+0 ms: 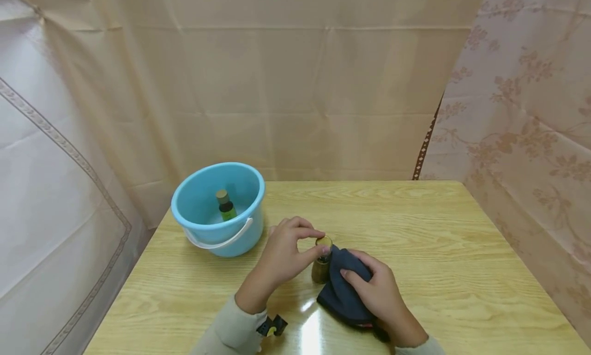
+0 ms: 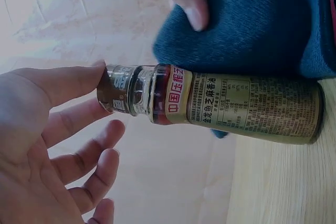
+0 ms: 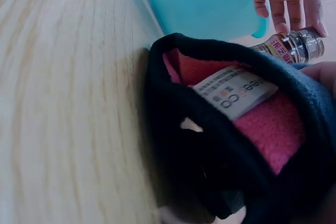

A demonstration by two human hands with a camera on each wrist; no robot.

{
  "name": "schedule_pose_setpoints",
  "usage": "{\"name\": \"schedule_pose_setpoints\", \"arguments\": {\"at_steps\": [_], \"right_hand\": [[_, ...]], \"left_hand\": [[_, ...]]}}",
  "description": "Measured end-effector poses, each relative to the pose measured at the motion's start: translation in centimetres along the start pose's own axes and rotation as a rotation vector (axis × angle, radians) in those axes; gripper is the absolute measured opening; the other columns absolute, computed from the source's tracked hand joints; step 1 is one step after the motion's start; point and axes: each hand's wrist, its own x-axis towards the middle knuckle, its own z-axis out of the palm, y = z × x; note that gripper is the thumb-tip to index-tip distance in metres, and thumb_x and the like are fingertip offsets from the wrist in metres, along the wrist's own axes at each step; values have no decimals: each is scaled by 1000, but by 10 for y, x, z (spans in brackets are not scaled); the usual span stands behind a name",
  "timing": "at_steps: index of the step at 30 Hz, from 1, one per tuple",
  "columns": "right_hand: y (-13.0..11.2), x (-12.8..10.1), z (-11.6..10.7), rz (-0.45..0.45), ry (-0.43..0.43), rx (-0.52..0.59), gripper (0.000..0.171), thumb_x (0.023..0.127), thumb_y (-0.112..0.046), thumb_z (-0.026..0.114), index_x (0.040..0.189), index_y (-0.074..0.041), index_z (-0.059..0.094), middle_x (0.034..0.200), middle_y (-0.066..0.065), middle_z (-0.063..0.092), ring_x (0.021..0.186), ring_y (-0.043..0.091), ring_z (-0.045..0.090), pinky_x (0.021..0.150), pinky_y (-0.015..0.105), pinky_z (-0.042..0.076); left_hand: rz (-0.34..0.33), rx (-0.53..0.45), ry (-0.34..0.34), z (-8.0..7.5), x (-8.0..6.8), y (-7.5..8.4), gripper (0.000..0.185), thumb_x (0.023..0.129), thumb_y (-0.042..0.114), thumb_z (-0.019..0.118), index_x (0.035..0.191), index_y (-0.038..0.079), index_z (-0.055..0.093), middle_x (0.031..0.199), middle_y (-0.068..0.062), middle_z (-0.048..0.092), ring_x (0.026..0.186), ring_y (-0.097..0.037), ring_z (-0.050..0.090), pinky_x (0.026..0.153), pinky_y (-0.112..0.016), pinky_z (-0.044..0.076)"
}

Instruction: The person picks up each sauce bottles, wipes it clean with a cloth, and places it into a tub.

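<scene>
A small sesame oil bottle (image 1: 320,272) stands upright on the wooden table. My left hand (image 1: 285,255) pinches its cap (image 2: 119,88) between thumb and index finger, the other fingers loosely bent away from it. Right beside the bottle, my right hand (image 1: 381,291) grips a dark blue fleece item (image 1: 347,280), shaped like a cap or pouch. Its fabric lies right against the bottle's side in the left wrist view. From the right wrist view its mouth shows black edging, a pink lining and a white label (image 3: 233,92).
A light blue bucket (image 1: 247,237) with a white handle (image 1: 226,243) stands at the table's left. Inside it is a dark bottle (image 1: 226,207) with a green label. Beige curtain hangs behind the table (image 1: 429,252), and patterned cloth hangs at the sides.
</scene>
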Motion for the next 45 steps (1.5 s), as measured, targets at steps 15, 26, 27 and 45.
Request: {"name": "schedule_pose_setpoints", "arguments": {"at_steps": [15,26,27,45], "right_hand": [[-3,-5,-7,-378,-20,154,45,93,1,73,136,-13,67,134,8,69,123,15,67,96,24,55],[-1,-1,-3,-184,-41,98,37,93,-14,79,127,-22,72,126,2,73,111,15,70,87,27,58],[0,0,-3,-155,-39,88,36,92,-15,80,126,-23,72,124,2,73,109,15,70,86,28,58],[4,2,-1,44,-77,-68,36,89,-23,82,123,-28,74,123,1,74,104,17,68,81,27,55]], "left_hand": [[-31,-28,-45,-2,1,3,31,92,45,78,116,25,81,109,13,67,104,-11,57,90,-42,35],[-34,-35,-50,-4,1,3,29,92,45,78,115,27,81,108,13,67,103,-11,57,89,-40,35],[-33,-35,-50,-4,1,3,29,92,45,78,115,27,81,108,13,67,103,-11,57,90,-40,35],[1,3,-40,-4,0,3,33,93,48,75,119,26,80,111,12,67,105,-12,58,92,-42,36]]}}
